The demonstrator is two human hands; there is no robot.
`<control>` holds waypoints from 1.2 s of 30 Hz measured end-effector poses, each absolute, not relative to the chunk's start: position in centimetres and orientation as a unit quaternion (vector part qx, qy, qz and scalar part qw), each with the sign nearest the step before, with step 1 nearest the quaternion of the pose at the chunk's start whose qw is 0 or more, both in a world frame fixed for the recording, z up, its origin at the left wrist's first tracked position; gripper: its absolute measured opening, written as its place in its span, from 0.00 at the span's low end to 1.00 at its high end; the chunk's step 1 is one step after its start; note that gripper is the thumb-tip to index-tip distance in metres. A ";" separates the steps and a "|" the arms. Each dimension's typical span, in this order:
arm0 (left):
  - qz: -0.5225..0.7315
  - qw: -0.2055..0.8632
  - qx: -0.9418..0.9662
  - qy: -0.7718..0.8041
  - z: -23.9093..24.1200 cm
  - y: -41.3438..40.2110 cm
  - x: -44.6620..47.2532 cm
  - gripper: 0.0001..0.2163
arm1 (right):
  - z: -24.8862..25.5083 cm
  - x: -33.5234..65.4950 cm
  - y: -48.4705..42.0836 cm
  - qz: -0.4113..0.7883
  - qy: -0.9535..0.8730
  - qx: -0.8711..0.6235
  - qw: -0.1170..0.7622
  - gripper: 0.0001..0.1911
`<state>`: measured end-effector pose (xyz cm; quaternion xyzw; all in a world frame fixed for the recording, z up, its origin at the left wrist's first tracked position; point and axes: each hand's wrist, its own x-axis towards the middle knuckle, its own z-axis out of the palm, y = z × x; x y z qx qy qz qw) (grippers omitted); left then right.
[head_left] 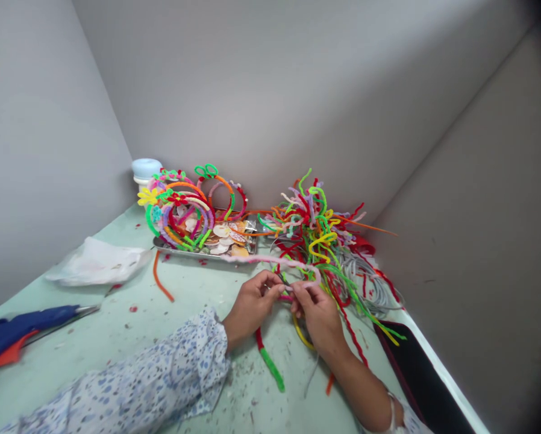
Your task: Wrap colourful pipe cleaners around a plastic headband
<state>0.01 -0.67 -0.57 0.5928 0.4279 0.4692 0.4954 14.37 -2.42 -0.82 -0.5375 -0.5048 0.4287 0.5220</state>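
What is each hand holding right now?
Left hand: grip closed on the magenta fuzzy pipe cleaner piece.
Right hand: grip closed on the long pale pink fuzzy pipe cleaner.

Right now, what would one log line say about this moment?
left hand: pinching pink pipe cleaner | right hand: pinching same | behind: pipe-cleaner pile, headbands on tray | far left: glue gun

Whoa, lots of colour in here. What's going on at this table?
A person is working fuzzy pipe cleaners with both bare hands. The left hand and right hand meet over the pale green table, fingers pinched on a pink pipe cleaner. A tangled pile of pipe cleaners lies just behind them. A metal tray holds wrapped headbands. A blue glue gun lies untouched on the left.
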 end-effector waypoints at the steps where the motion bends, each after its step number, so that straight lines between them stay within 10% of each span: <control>1: 0.467 0.493 0.597 0.427 -0.6 -0.7 0.0 0.10 | -0.8 14.4 -2.4 0.429 -0.508 -0.537 0.520 0.16; 36: 0.454 0.600 0.565 0.339 0.3 -1.0 0.3 0.11 | -1.9 15.0 -1.7 0.506 -0.432 -0.471 0.579 0.17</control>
